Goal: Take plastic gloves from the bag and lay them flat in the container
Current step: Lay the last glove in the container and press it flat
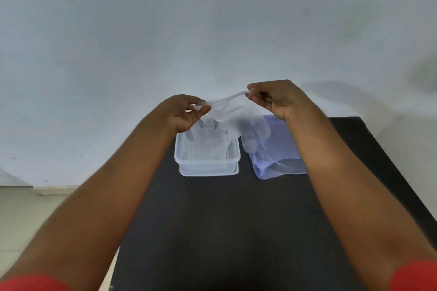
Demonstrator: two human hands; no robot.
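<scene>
We have one glove (238, 120) stretched by its cuff, pinched between our left hand (186, 111) and right hand (279, 99), hanging above the container (208, 168). Gloves seem to lie inside already (clear on clear, hard to count). The bag (279, 160) beside it hides any remaining.

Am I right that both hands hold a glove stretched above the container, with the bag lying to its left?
Not quite: the bag lies right of the container, per the head view. Both hands do hold the glove above it.
</scene>
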